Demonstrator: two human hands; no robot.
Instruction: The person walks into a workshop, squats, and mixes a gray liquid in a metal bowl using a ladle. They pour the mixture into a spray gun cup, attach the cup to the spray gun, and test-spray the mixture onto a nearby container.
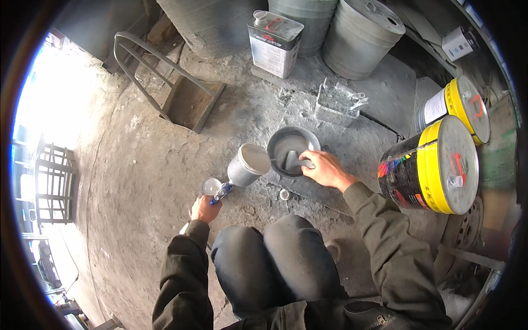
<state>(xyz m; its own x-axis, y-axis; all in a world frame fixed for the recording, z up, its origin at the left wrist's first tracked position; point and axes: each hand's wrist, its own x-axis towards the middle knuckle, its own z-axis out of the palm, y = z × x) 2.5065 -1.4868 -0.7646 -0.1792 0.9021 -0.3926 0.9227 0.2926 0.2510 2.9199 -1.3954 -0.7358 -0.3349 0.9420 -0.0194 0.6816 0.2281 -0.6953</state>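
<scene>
My left hand (pixel 204 210) is closed on a spray gun (pixel 223 192) with blue parts, held upright with a white cup (pixel 246 168) on top. A clear round lid or container (pixel 210 184) shows just behind that hand. My right hand (pixel 324 168) pinches a grey scoop-like tool (pixel 294 159) that dips into a dark bucket (pixel 278 137) of grey material; the tool's exact shape is hard to make out. The bucket stands just right of the gun's cup. A small white cap (pixel 284 194) lies on the ground below the bucket.
A metal hand cart (pixel 187 110) stands at upper left. A rectangular can (pixel 274 49) and grey drums (pixel 360 41) are at the back, near a crusted tray with tools (pixel 335 113). Two yellow-banded drums (pixel 432 170) are on the right, a slatted frame (pixel 55 181) far left.
</scene>
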